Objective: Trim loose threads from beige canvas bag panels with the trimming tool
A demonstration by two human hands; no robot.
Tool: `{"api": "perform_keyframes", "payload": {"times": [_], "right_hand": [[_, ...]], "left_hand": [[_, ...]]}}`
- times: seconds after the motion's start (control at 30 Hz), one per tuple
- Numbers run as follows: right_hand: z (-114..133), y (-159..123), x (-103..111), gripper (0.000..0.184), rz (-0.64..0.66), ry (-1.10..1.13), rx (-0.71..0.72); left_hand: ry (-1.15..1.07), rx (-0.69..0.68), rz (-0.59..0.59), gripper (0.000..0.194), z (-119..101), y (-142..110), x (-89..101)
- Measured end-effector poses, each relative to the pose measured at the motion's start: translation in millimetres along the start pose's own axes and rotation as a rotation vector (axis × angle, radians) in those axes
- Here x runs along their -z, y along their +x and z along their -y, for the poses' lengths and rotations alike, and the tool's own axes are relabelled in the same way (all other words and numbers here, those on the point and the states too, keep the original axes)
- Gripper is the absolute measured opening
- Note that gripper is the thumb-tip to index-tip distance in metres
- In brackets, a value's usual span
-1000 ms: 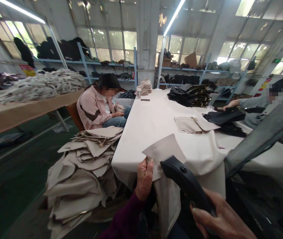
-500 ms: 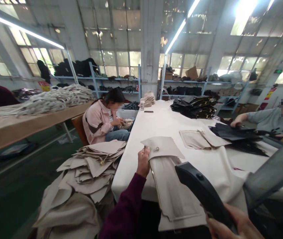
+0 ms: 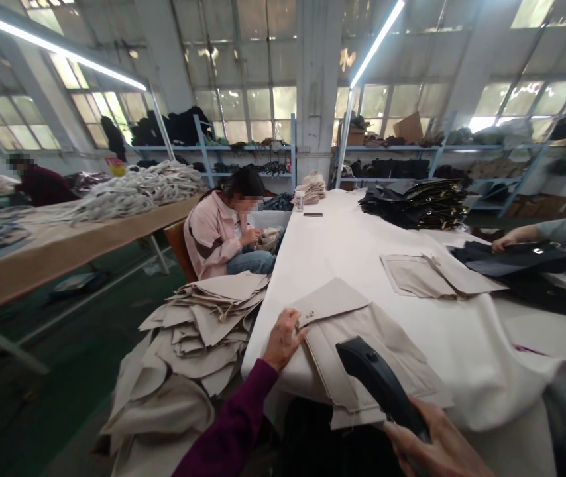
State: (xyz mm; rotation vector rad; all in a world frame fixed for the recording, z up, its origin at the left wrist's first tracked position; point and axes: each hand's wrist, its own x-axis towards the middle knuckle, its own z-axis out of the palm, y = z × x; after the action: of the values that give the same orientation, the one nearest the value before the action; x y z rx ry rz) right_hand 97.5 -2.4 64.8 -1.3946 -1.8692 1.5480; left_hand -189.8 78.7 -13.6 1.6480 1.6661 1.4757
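My left hand [image 3: 282, 339] pinches the left edge of a beige fabric bag panel [image 3: 387, 331] near the table's front edge. Its folded-over flap [image 3: 335, 298] carries a small metal fitting [image 3: 309, 315] close to my fingers. A curved black handheld tool [image 3: 380, 377] is gripped in my right hand [image 3: 437, 437]. The tool's broad end hangs over the panel, and I cannot tell whether they touch. Part of the panel's lower half is hidden behind the tool.
A tall heap of beige pieces [image 3: 198, 331] stands left of the white-covered table [image 3: 333, 238]. Another beige panel [image 3: 419, 275] and a black stack [image 3: 415, 202] lie farther back. One person [image 3: 221, 228] sits at left; a co-worker's hand [image 3: 516, 237] handles black pieces at right.
The beige panel has come down onto the table and turned, its lower end swinging right. My left hand is lower, still at its edge. The camera view has shifted; the tool stays over the panel.
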Motion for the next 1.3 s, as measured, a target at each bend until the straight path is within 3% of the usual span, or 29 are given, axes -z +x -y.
{"api": "perform_keyframes", "payload": {"times": [0.07,0.13,0.3,0.67,0.87,1.1,1.2,1.3], "right_hand": [[4.2,12.7,-5.3,0.035,0.043,0.057,0.005],[8.4,25.6,-9.4,0.033,0.062,0.066,0.015],[17.5,53.6,-13.1,0.027,0.075,0.076,0.065],[35.6,108.7,-20.6,0.019,0.063,0.073,0.048],[38.3,105.6,-13.0,0.024,0.076,0.075,0.037],[32.9,99.3,-17.0,0.016,0.132,0.037,0.054],[37.7,112.9,-21.6,0.020,0.083,0.031,0.066],[44.7,115.7,-9.1,0.025,0.008,0.054,0.066]], "left_hand": [[0.111,-0.109,0.113,0.016,2.9,-2.4,-1.9],[0.145,-0.115,0.121,0.013,5.6,2.0,-5.9],[0.053,-0.016,0.043,0.026,9.4,21.4,-11.2],[-0.369,0.238,0.090,0.035,21.5,28.0,-9.0],[-0.472,0.326,0.056,0.032,23.1,29.5,-11.7],[-0.447,0.318,0.075,0.030,23.8,29.7,-12.7],[-0.403,0.303,0.102,0.031,20.4,28.5,-12.2],[-0.333,0.288,0.098,0.031,20.0,26.2,-12.2]]}}
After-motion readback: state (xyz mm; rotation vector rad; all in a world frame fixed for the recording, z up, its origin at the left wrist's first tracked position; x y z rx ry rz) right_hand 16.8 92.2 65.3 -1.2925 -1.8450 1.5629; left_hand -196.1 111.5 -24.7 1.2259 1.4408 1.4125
